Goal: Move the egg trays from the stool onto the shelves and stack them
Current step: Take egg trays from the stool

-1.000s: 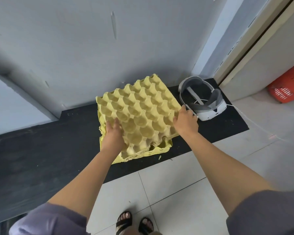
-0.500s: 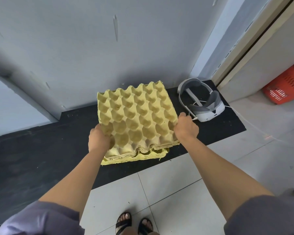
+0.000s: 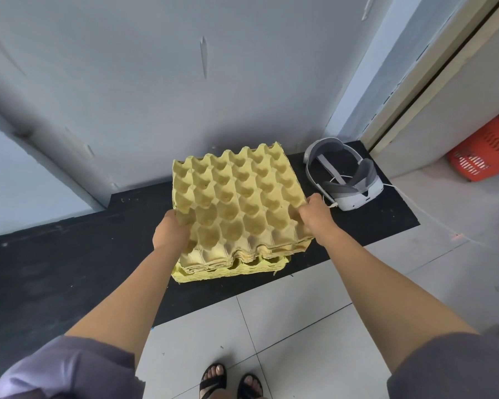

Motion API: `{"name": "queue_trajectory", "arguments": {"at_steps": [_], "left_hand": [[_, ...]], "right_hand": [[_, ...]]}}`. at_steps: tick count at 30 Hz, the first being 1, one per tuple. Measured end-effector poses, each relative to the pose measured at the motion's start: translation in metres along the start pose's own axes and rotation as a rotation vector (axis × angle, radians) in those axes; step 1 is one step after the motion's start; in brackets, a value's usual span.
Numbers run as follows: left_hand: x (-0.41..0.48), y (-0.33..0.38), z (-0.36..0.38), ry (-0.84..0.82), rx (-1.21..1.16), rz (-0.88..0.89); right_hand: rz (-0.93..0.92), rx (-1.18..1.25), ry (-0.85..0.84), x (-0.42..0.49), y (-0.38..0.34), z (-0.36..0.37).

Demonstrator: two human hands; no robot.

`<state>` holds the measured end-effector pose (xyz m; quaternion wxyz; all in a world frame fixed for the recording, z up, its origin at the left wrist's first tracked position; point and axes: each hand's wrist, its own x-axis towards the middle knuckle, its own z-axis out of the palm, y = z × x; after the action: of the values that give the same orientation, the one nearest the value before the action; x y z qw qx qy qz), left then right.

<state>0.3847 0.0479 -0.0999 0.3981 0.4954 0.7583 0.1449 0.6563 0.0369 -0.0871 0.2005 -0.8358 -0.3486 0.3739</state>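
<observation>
A bundle of several yellow cardboard egg trays sits tilted, its near edge raised above a lower stack of egg trays that lies on a low black ledge. My left hand grips the bundle's left edge, fingers curled under it. My right hand grips its right edge. The far part of the lower stack is hidden beneath the bundle.
A white and grey headset with a thin cable lies on the ledge just right of the trays. A grey wall rises behind the ledge. An orange basket stands at the far right. White floor tiles and my sandalled feet are below.
Both hands shifted to the tray bundle's side edges and raised its near edge off the lower stack; the bundle now sits higher and squarer over it.
</observation>
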Motion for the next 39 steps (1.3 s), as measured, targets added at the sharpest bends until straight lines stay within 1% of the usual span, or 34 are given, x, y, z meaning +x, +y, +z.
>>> {"name": "queue_trajectory", "arguments": {"at_steps": [4, 9, 11, 14, 16, 19, 22, 25, 27, 33, 39], "left_hand": [[0.001, 0.001, 0.0, -0.011, -0.032, -0.036], [-0.002, 0.008, 0.001, 0.01, -0.132, -0.038], [-0.004, 0.013, -0.002, 0.021, -0.171, -0.002], [-0.007, 0.02, -0.01, 0.046, -0.134, 0.08], [-0.009, 0.02, -0.012, 0.048, -0.106, 0.065], [-0.017, 0.016, -0.014, 0.015, -0.1, -0.039], [-0.017, 0.014, -0.015, 0.003, -0.149, -0.093], [-0.013, 0.018, -0.02, 0.019, -0.164, -0.092], [-0.015, 0.021, -0.023, 0.027, -0.133, -0.066], [-0.021, 0.02, -0.028, 0.076, -0.168, -0.016], [-0.035, 0.019, -0.03, 0.041, -0.279, -0.003]], "right_hand": [[0.006, 0.15, -0.035, -0.001, 0.001, -0.003], [-0.018, 0.184, -0.037, 0.002, 0.007, -0.005], [-0.006, 0.247, -0.046, 0.004, 0.006, -0.007], [0.047, 0.324, -0.084, 0.007, 0.003, -0.009], [0.073, 0.313, -0.073, 0.009, 0.001, -0.007], [0.079, 0.312, -0.038, 0.008, -0.001, -0.003], [0.033, 0.275, 0.009, 0.003, 0.001, 0.0], [-0.048, 0.17, 0.067, 0.001, 0.003, -0.001], [-0.089, 0.119, 0.093, 0.0, 0.003, -0.003], [-0.163, 0.12, 0.109, -0.005, 0.003, -0.004], [-0.207, 0.134, 0.158, -0.015, -0.003, -0.011]]}}
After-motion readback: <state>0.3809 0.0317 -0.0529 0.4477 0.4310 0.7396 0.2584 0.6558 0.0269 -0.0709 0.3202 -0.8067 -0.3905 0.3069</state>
